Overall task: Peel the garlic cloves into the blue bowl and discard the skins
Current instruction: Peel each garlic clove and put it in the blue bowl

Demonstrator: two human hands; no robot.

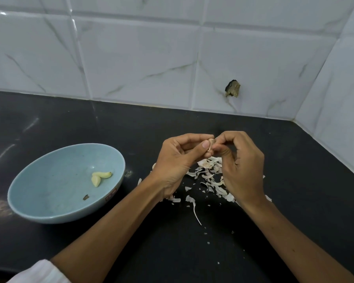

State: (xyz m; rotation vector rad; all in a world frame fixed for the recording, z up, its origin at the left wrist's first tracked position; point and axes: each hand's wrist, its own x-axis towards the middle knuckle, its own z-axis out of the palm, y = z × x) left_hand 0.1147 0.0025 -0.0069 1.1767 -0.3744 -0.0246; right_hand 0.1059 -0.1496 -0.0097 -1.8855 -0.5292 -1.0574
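Observation:
A garlic clove (211, 144) with skin on it is held above the black counter between both hands. My left hand (177, 162) pinches it with thumb and fingers. My right hand (241, 166) pinches its other side, fingers curled. The blue bowl (39, 186) sits to the left and holds two peeled cloves (100, 177) and a small dark scrap (86, 197). A pile of white garlic skins (209, 176) lies on the counter under and between my hands.
The black counter (192, 242) ends at a white tiled wall (141, 58) behind and at the right. A chipped hole (232, 88) marks the wall. Small skin flakes are scattered toward the front.

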